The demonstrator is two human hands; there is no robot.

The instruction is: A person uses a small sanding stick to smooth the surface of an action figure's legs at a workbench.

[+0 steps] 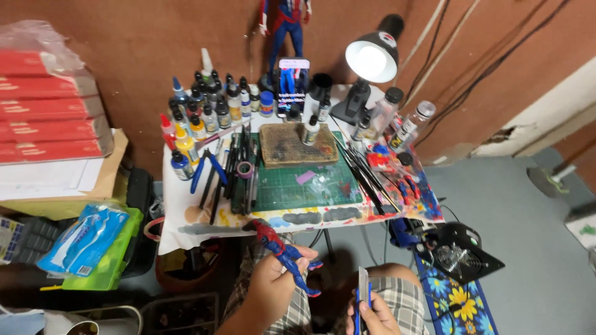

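Note:
My left hand (270,286) grips a small red and blue action figure (282,250) over my lap, its head pointing up toward the table edge. Just to its right, my right hand (375,314) holds a thin blade tool with a blue handle (362,290), blade upright. Both hands are below the front edge of the small white table (186,214). A green cutting mat (298,186) lies in the table's middle.
Many paint bottles (208,111) crowd the table's back left, brushes and pens (233,170) lie left of the mat. A lit desk lamp (372,59), a phone (293,80) and a tall figure (282,28) stand behind. Red boxes (49,105) stack at left; a black fan (459,254) sits right.

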